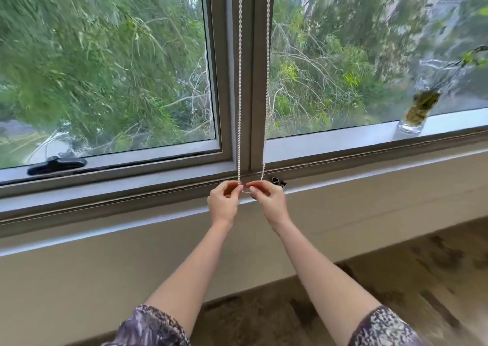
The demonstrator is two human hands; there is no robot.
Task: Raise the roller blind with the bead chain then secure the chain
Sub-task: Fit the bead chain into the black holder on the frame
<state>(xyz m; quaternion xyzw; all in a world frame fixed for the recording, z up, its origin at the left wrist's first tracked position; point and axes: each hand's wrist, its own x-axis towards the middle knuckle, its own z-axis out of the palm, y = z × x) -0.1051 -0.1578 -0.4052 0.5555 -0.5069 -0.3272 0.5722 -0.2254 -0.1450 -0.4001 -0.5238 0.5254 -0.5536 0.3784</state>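
A white bead chain [240, 81] hangs as a long loop in front of the grey centre post of the window, its two strands running down from the top edge. My left hand [224, 202] and my right hand [268, 199] meet at the bottom of the loop, just above the sill, each pinching the chain between thumb and fingers. A small dark clip or hook [278, 181] sits on the frame just right of my right hand. The roller blind itself is out of view; both panes are uncovered.
A black window latch [56, 164] lies on the lower frame at the left. A glass vase with green stems [418, 107] stands on the sill at the far right. A grey window sill [369, 166] runs across, with a beige wall and carpet below.
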